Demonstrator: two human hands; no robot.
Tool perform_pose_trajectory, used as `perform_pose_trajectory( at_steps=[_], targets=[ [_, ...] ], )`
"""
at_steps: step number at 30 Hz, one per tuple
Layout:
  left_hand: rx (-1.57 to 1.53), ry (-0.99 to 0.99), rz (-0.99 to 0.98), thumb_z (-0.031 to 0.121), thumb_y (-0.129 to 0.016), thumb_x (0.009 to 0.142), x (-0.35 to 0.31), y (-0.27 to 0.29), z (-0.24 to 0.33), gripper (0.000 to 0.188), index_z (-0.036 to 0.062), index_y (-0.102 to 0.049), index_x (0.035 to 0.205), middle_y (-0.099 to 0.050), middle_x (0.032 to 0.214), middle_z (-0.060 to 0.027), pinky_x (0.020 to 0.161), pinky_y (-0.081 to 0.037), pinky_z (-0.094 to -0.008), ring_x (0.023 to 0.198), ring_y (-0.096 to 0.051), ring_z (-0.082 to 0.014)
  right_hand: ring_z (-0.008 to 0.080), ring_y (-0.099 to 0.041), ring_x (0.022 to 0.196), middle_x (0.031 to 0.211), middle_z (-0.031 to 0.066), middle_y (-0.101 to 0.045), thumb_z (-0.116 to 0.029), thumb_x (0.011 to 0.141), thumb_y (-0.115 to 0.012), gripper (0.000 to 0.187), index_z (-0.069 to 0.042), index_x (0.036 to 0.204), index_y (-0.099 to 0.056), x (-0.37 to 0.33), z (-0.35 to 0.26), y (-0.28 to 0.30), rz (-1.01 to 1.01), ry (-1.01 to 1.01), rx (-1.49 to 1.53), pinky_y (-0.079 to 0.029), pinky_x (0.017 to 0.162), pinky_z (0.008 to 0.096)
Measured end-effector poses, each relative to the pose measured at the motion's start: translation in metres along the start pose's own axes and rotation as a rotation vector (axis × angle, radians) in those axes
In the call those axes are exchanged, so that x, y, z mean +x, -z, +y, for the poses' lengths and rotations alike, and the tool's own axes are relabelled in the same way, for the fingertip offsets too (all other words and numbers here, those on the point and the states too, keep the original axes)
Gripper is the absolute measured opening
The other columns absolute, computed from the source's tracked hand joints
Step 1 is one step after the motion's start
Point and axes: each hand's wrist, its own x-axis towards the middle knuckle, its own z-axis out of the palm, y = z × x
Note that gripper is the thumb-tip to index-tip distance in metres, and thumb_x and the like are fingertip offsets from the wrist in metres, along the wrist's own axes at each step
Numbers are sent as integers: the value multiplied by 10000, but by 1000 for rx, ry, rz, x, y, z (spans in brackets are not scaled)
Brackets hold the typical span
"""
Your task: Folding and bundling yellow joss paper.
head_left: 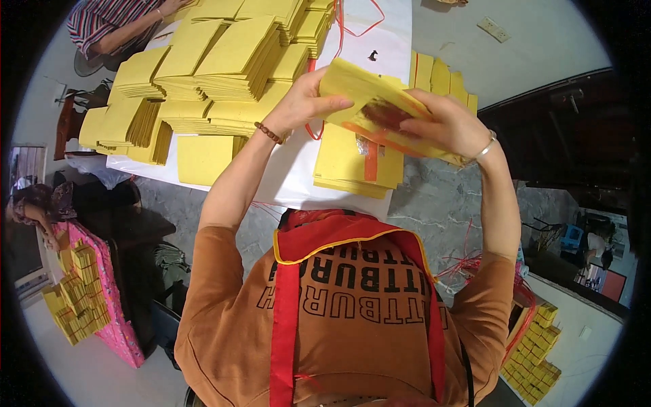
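Note:
Above the white table (271,183), my left hand (305,102) and my right hand (454,125) hold a tilted yellow paper bundle (342,78) between them. Its near face carries a dark red-brown patch and orange markings. The left thumb presses on that face by the left end; the right fingers wrap round the right end. How many sheets are in the bundle cannot be told. Just below lies a yellow paper stack (339,163) with an orange strip and a small silvery foil patch on top, partly hidden by the held bundle.
Several thick yellow paper stacks (237,47) are piled left of my hands. Red string (339,34) runs along the table. Another person's arm (135,30) reaches in at the far left. More yellow bundles rest on a pink-covered table (119,325) and at the lower right (536,359).

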Motion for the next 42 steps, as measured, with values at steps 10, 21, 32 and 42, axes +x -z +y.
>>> perform_pose_trajectory(
  at_steps=[10, 21, 32, 42],
  targets=[
    [1085, -936, 620, 89, -679, 698, -6, 6, 10, 455, 135, -509, 1117, -500, 1172, -104, 850, -386, -359, 1030, -472, -284, 96, -563, 827, 975, 18, -603, -182, 844, -610, 305, -8, 1087, -544, -17, 41, -17, 368, -246, 1100, -457, 693, 261],
    [1382, -910, 127, 122, -580, 671, -45, -37, -33, 276, 159, -598, 944, -579, 1017, -13, 810, -382, -317, 965, -508, -172, 116, -560, 931, 1018, 38, -579, -121, 851, -584, 300, -43, 1133, -515, -35, 55, -109, 377, -480, 1561, -460, 793, 243],
    [1079, -581, 1, 72, -559, 701, -81, -34, -57, 236, 82, -598, 933, -581, 997, -47, 764, -435, -334, 958, -534, -222, 266, -546, 1039, 1056, 75, -606, -87, 743, -634, 364, -103, 1097, -555, -72, 59, -150, 678, 152, -53, -385, 888, 389],
    [648, -48, -88, 225, -551, 867, -67, -25, -39, 249, 10, -588, 986, -610, 939, -94, 773, -436, -318, 882, -558, -220, 224, -610, 776, 892, 101, -643, -205, 816, -608, 216, -40, 955, -600, -59, 77, -159, 384, -208, 393, -453, 705, 315]
  ],
)
